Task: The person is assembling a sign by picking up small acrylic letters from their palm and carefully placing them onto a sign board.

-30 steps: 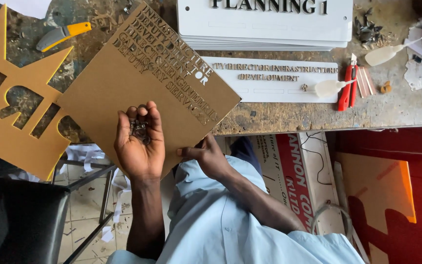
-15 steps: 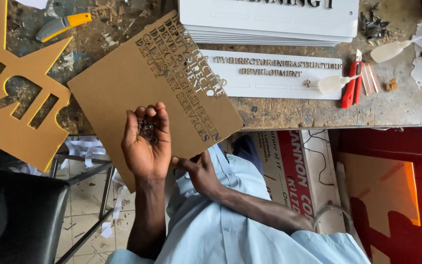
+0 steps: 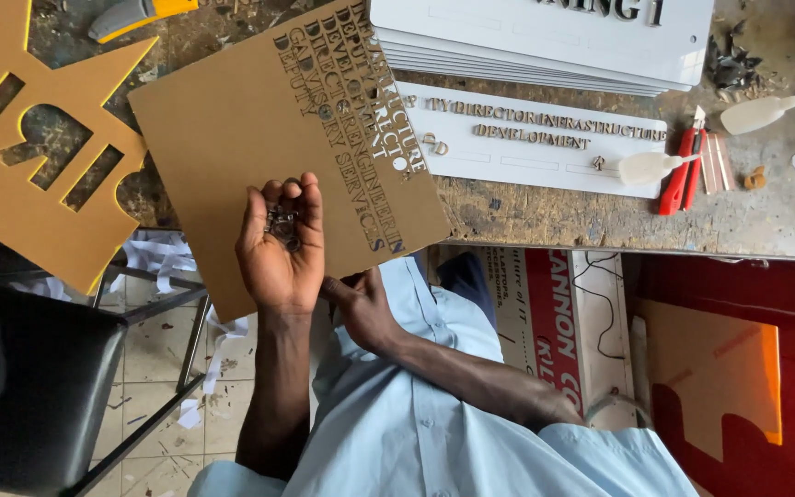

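Left hand (image 3: 280,250) cups small cut letters (image 3: 282,225).

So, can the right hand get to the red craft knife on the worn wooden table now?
Probably yes, once freed: the right hand grips the brown cardboard sheet by its lower edge. The red craft knife lies uncovered on the table, a white squeeze bottle beside it.

One head-worn camera looks steeply down, close over the workbench (image 3: 545,221) edge (and lap).
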